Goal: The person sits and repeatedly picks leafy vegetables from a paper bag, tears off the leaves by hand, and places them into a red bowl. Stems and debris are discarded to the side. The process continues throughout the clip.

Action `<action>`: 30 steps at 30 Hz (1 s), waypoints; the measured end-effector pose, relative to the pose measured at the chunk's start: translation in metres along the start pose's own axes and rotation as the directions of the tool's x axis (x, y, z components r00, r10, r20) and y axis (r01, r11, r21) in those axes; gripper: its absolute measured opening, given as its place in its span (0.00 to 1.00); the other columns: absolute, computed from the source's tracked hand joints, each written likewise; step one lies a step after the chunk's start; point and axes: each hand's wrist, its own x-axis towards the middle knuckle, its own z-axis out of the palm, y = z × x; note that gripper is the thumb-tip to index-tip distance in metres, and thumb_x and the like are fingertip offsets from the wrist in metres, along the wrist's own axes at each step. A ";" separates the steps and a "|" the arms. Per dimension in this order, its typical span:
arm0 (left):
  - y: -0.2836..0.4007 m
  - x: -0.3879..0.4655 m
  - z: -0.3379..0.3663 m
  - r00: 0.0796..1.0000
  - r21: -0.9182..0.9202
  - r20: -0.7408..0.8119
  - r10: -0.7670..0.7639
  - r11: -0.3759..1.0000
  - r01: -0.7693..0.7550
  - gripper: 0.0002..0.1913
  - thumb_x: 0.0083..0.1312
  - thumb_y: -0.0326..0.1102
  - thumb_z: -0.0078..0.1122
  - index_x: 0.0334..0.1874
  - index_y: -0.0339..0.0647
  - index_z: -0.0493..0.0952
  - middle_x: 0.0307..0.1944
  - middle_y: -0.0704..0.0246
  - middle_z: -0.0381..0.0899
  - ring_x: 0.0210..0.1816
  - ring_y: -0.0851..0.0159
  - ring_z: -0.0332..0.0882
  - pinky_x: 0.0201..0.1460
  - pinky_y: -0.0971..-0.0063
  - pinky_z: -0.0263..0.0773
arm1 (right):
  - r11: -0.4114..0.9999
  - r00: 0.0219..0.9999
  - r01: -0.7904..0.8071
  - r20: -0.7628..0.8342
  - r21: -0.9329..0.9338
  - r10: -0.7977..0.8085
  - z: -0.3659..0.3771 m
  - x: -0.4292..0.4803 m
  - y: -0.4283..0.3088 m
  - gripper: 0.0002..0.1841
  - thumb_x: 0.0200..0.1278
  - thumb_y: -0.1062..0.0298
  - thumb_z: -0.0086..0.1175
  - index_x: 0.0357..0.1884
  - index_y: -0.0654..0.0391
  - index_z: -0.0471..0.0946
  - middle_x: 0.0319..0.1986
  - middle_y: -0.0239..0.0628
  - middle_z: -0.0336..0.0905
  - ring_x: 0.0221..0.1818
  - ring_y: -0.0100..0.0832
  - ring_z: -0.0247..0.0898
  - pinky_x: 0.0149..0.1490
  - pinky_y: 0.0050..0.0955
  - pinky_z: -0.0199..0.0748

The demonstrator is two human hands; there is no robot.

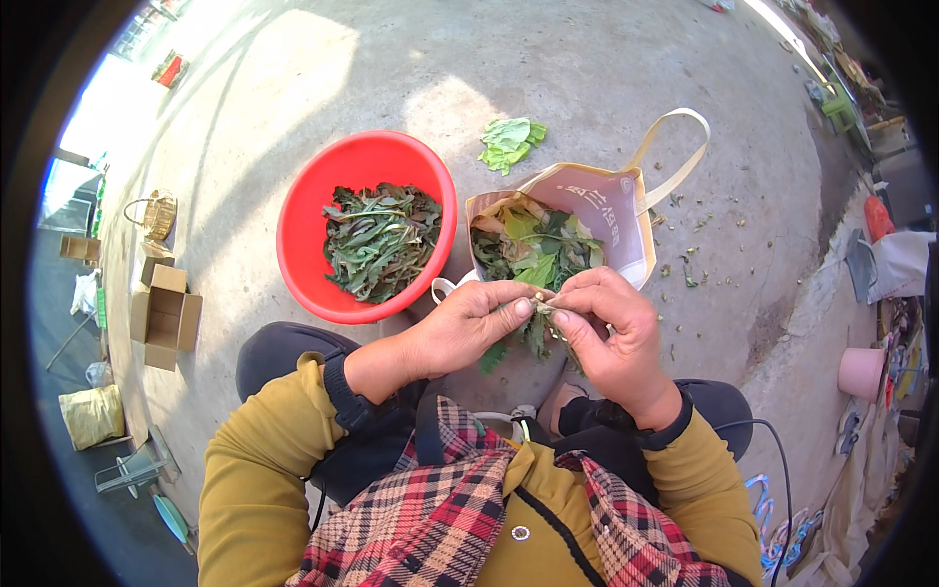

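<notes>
Between my fingertips hangs a small leafy green plant (538,332), pale at its root end. My left hand (458,319) pinches it with thumb and index finger, and my right hand (612,326) grips it from the other side. Just beyond both hands stands a fabric tote bag (616,213), its mouth spread, holding wilted and yellowed leaves (539,242). To the left of the bag, a red plastic basin (304,227) contains a heap of dark green leafy vegetables (385,238). The lower part of the plant is partly hidden by my right hand.
Pale green leaves (511,143) lie on the concrete floor (557,59) behind the bag. Small plant scraps (689,268) are scattered to its right. Further left are an open cardboard box (167,315) and a wicker basket (159,214). A pink bucket (860,374) stands far right.
</notes>
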 end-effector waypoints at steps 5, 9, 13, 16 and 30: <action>0.001 0.001 -0.002 0.998 -0.084 0.008 -0.057 0.995 0.057 0.15 0.80 0.35 0.48 0.58 0.37 0.81 0.39 0.73 0.82 0.42 0.79 0.73 0.48 0.78 0.73 | 0.997 0.994 -0.072 -0.082 -0.011 0.070 -0.019 0.005 0.004 0.03 0.64 0.81 0.57 0.38 0.65 0.80 0.38 0.32 0.75 0.33 0.18 0.67 0.36 0.18 0.65; 0.001 -0.001 -0.004 1.000 -0.037 -0.017 -0.025 0.999 0.025 0.16 0.80 0.38 0.49 0.61 0.42 0.81 0.36 0.76 0.80 0.39 0.80 0.71 0.44 0.80 0.72 | 0.670 0.917 -0.159 -0.360 -0.725 -0.173 -0.047 0.024 0.005 0.04 0.61 0.78 0.61 0.38 0.64 0.80 0.34 0.34 0.74 0.28 0.22 0.67 0.34 0.22 0.66; 0.000 -0.002 -0.004 0.999 -0.063 -0.036 -0.021 0.998 0.018 0.18 0.80 0.41 0.50 0.66 0.46 0.79 0.36 0.78 0.78 0.37 0.81 0.69 0.43 0.81 0.71 | 0.933 0.968 -0.162 -0.234 -0.322 0.088 -0.050 0.019 -0.010 0.08 0.58 0.75 0.65 0.39 0.63 0.81 0.34 0.37 0.76 0.25 0.27 0.67 0.33 0.24 0.67; -0.001 -0.001 -0.001 1.000 -0.092 -0.028 0.002 0.996 -0.004 0.18 0.81 0.41 0.49 0.68 0.46 0.78 0.37 0.78 0.79 0.37 0.81 0.69 0.43 0.81 0.71 | 0.979 0.995 -0.024 0.094 -0.202 0.043 -0.028 0.007 -0.017 0.10 0.55 0.74 0.68 0.39 0.63 0.81 0.34 0.39 0.77 0.23 0.30 0.66 0.30 0.25 0.65; 0.001 -0.001 0.001 0.996 0.105 0.083 0.021 0.994 -0.030 0.13 0.79 0.33 0.50 0.59 0.39 0.79 0.42 0.68 0.84 0.45 0.72 0.79 0.53 0.75 0.73 | 0.968 0.990 0.043 0.141 -0.247 -0.008 -0.028 0.001 -0.004 0.04 0.55 0.80 0.63 0.33 0.61 0.82 0.30 0.42 0.79 0.32 0.43 0.77 0.36 0.35 0.74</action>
